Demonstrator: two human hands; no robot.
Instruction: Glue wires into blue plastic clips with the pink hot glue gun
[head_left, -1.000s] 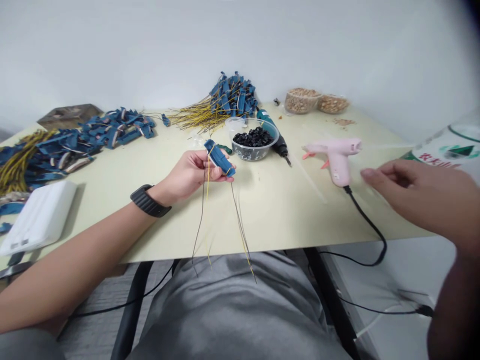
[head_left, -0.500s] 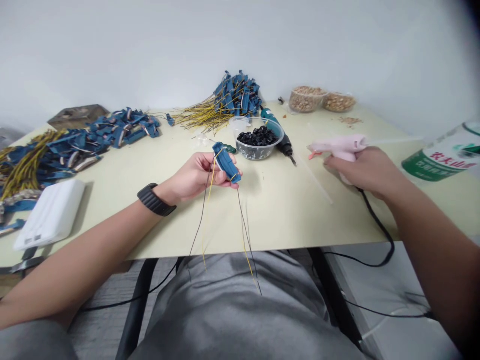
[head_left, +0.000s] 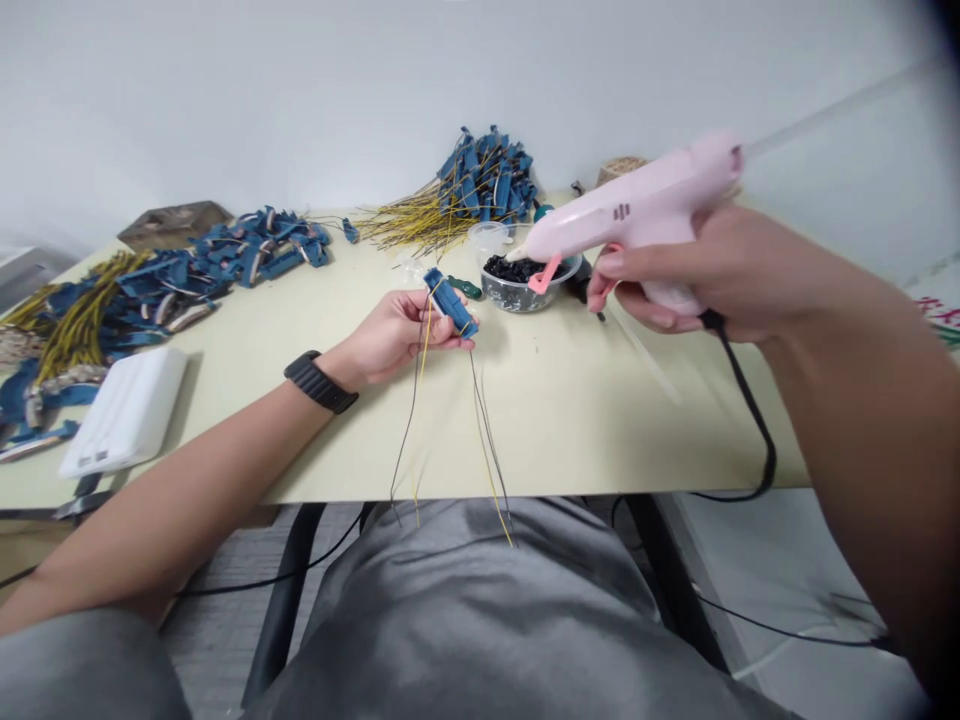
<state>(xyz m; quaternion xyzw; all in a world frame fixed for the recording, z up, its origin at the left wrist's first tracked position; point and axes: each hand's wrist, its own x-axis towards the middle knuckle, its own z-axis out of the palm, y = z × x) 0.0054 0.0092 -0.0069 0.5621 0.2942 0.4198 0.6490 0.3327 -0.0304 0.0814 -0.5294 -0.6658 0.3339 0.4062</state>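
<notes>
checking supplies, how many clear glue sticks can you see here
2: one stick pokes from the back of the pink glue gun, a second stick lies on the table. The gun or right hand may hide others.

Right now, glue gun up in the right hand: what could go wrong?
1. The nozzle of the glue gun appears over or in front of the tub of black pieces; a drip could land there.
2. The bare left hand holds the blue piece; a hot nozzle might burn it.
3. The cord loops near the front edge of the table; it could snag if the right hand swings.
</notes>
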